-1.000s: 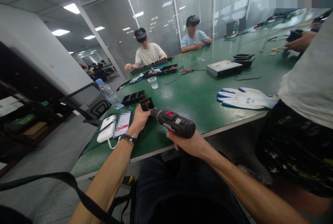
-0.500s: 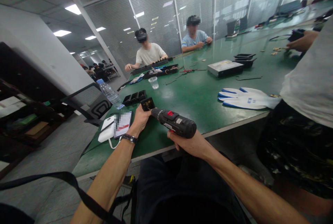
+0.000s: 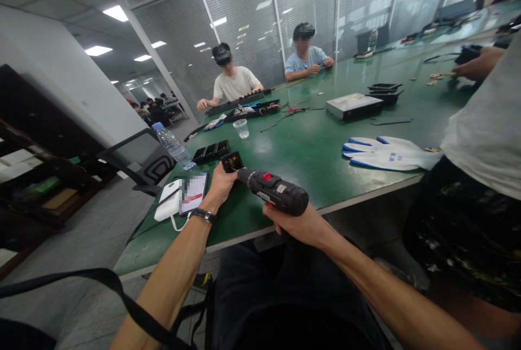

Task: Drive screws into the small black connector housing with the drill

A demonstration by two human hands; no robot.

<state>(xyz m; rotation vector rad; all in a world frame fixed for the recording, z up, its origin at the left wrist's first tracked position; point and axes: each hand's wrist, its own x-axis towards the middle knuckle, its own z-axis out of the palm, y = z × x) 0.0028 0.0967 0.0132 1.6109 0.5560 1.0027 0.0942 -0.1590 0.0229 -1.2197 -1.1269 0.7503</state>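
My right hand (image 3: 299, 224) is wrapped round the grip of a black cordless drill (image 3: 277, 191) with a red switch on top. The drill's nose points left, at a small black plastic case (image 3: 232, 162) with brassy parts inside. My left hand (image 3: 221, 184) holds that case by its near side, above the green table. Whether the drill's tip touches the case I cannot tell. Just behind lies a black tray-like part with several compartments (image 3: 211, 152). Left of my left hand are a phone (image 3: 198, 184) and a white power bank (image 3: 169, 201) with a cable.
A water bottle (image 3: 174, 146) and a clear plastic cup (image 3: 241, 129) stand on the green table (image 3: 293, 149). To the right lie a white-blue glove (image 3: 385, 153) and a silver-black box (image 3: 353, 107). Two people sit opposite; another person's hand (image 3: 480, 63) is at the right.
The view has shifted very slightly. My hands, the drill and the black case keep the same positions relative to each other.
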